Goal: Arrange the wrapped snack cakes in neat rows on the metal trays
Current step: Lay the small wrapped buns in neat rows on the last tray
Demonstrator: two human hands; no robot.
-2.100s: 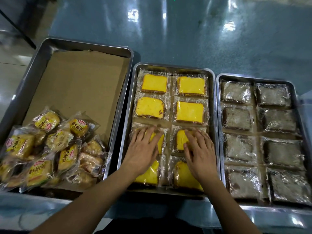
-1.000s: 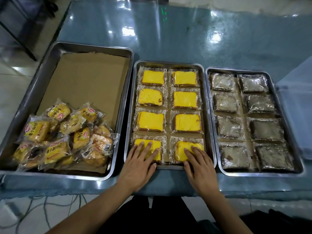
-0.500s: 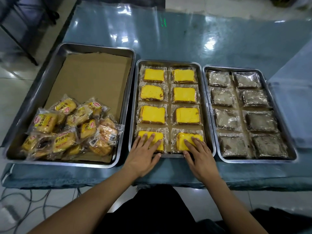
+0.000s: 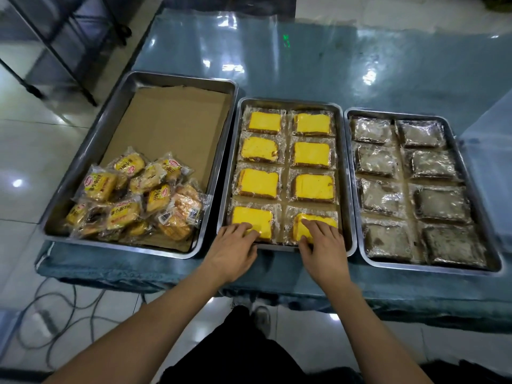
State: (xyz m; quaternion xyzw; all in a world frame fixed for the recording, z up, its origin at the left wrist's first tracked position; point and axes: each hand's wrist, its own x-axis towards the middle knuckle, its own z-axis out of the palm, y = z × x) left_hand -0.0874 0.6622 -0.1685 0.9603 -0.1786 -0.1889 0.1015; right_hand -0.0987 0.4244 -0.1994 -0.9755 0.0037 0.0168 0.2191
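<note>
The middle metal tray point(image 4: 343, 173) holds several wrapped yellow cakes in two columns. My left hand point(image 4: 234, 249) rests over the tray's near rim, fingertips on the near-left yellow cake point(image 4: 253, 218). My right hand point(image 4: 322, 249) lies with spread fingers on the near-right yellow cake point(image 4: 324, 221). Neither hand grips anything. The right metal tray point(image 4: 471, 178) holds several wrapped dark cakes point(image 4: 440, 203) in two columns. The large left tray point(image 4: 83, 162) is lined with brown cardboard and has a loose heap of wrapped yellow snack buns point(image 4: 138, 195) at its near end.
All three trays sit on a blue table point(image 4: 332, 59) under shiny plastic film. A dark metal rack leg point(image 4: 69, 65) stands at the far left on the tiled floor. Cables point(image 4: 55, 314) lie on the floor below the table's near edge.
Both hands have slid back toward me, from the third row to the nearest row, and now reach the tray's near rim. The view has pulled back and up.
</note>
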